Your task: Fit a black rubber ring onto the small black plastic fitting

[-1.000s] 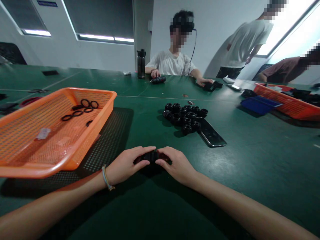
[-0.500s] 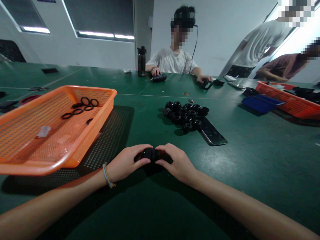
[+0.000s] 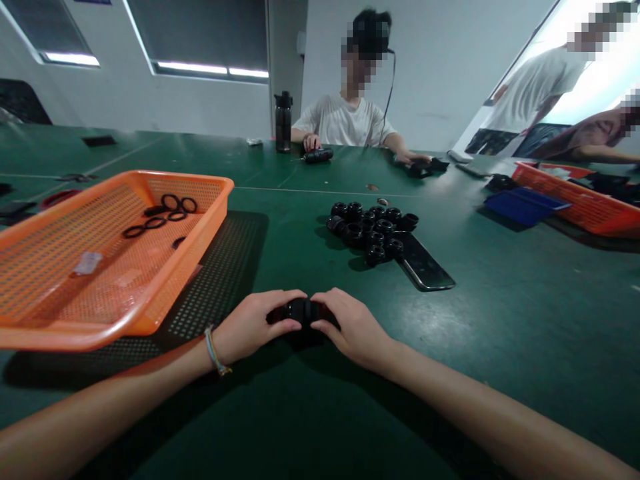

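Between my two hands is a black cylindrical part [image 3: 299,310], low over the green table [image 3: 300,413]. My left hand [image 3: 257,323] grips its left side with thumb and fingers, and my right hand [image 3: 353,327] closes round its right end. The part's far side and ends are partly hidden by the fingers. Beyond my hands lies a cluster of several similar black ring-like parts [image 3: 375,227], touching one another. A dark smartphone [image 3: 425,263] lies against the right of that cluster.
At left stands an orange perforated basket [image 3: 227,193] holding several black rings [image 3: 155,223]. A blue tray [image 3: 525,205] and another orange basket [image 3: 595,213] are at right. Across the table sit a person [image 3: 345,123], a black bottle [image 3: 283,123] and a power screwdriver [image 3: 319,155].
My hands stay nearly in place around the black part. Across the table, the seated person's hand has shifted slightly over a dark object; two people at right have moved.
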`<control>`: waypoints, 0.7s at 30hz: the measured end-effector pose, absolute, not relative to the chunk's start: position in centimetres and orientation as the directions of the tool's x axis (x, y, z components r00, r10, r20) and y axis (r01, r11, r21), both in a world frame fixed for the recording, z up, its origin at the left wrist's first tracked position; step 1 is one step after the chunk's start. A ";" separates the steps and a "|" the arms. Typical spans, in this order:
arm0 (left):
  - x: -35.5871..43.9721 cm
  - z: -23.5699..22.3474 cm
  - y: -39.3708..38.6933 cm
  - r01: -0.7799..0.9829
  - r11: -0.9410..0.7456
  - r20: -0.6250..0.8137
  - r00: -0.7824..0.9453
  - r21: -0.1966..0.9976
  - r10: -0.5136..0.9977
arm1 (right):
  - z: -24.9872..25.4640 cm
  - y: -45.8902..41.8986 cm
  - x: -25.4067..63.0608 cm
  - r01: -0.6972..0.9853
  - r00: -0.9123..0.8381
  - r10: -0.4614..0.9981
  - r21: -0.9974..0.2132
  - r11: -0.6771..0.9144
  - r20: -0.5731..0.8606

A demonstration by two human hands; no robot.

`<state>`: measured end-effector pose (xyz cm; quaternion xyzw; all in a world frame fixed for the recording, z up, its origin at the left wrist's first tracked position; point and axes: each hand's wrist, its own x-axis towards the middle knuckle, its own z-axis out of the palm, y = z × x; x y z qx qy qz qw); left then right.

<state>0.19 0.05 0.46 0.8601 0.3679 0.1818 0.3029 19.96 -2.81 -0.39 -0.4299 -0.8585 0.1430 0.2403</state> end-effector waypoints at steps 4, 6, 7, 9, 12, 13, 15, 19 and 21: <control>0.2 0.5 0.0 0.529 -0.560 0.097 0.666 0.637 0.740 | -0.3 -2.8 19.8 0.679 -0.524 0.809 -0.444 0.585 0.266; 0.2 0.5 0.0 0.533 -0.568 0.099 0.669 0.627 0.737 | -0.2 -2.8 19.8 0.681 -0.525 0.813 -0.448 0.580 0.254; 0.2 0.5 0.0 0.535 -0.571 0.099 0.670 0.622 0.736 | -0.2 -2.8 19.7 0.681 -0.526 0.814 -0.450 0.577 0.248; 0.2 0.5 0.0 0.541 -0.579 0.098 0.674 0.610 0.732 | -0.2 -2.9 19.7 0.680 -0.529 0.813 -0.452 0.577 0.242; 0.1 0.3 -0.1 0.547 -0.596 0.105 0.679 0.589 0.727 | -0.2 -3.0 19.7 0.680 -0.531 0.814 -0.455 0.575 0.234; 0.1 0.3 -0.1 0.546 -0.602 0.110 0.680 0.583 0.724 | -0.1 -3.0 19.8 0.682 -0.532 0.816 -0.457 0.572 0.228; 0.1 0.2 -0.2 0.539 -0.615 0.125 0.685 0.576 0.718 | -0.1 -3.0 19.8 0.687 -0.531 0.821 -0.462 0.562 0.210; 0.0 0.2 -0.2 0.531 -0.625 0.143 0.686 0.573 0.714 | -0.1 -2.9 19.8 0.685 -0.527 0.827 -0.476 0.551 0.197; 0.0 0.3 -0.2 0.532 -0.608 0.141 0.674 0.589 0.726 | -0.1 -2.9 19.9 0.673 -0.516 0.827 -0.492 0.553 0.223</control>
